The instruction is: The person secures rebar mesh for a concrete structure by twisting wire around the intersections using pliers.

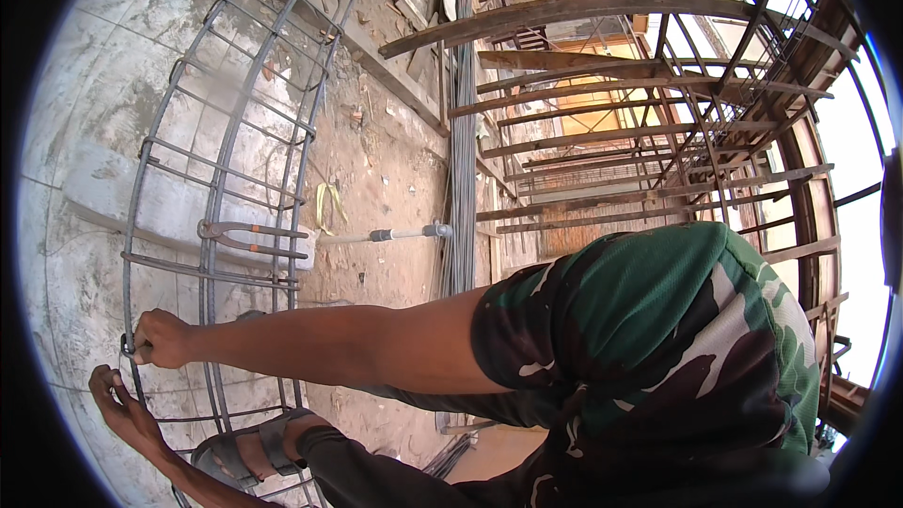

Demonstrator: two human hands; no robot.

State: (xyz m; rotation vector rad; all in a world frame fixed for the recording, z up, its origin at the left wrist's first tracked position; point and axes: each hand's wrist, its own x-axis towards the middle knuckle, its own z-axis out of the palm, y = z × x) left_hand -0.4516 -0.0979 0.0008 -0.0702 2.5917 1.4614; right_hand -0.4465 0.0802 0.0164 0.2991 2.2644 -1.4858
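Note:
A long rebar cage (pixel 221 165) of ribbed steel bars with stirrups runs along the left side. My right hand (pixel 162 339) is closed in a fist at the cage's outer bar, beside a stirrup joint, gripping a thin tie wire (pixel 123 350). Just below it, my left hand (pixel 127 409) has bent fingers, with thumb and forefinger drawn together by the same wire; their exact grip is partly hidden. Farther up the cage lie end-cutting pincers (pixel 252 237) with rusty handles, out of both hands.
My sandalled foot (pixel 249 452) rests at the cage's near end. Past the pincers lies a pale pipe with grey fittings (pixel 409 233). A bundle of long steel bars (pixel 461 122) lies on the dirt ground. Wooden beams and scaffolding (pixel 611 122) fill the right side.

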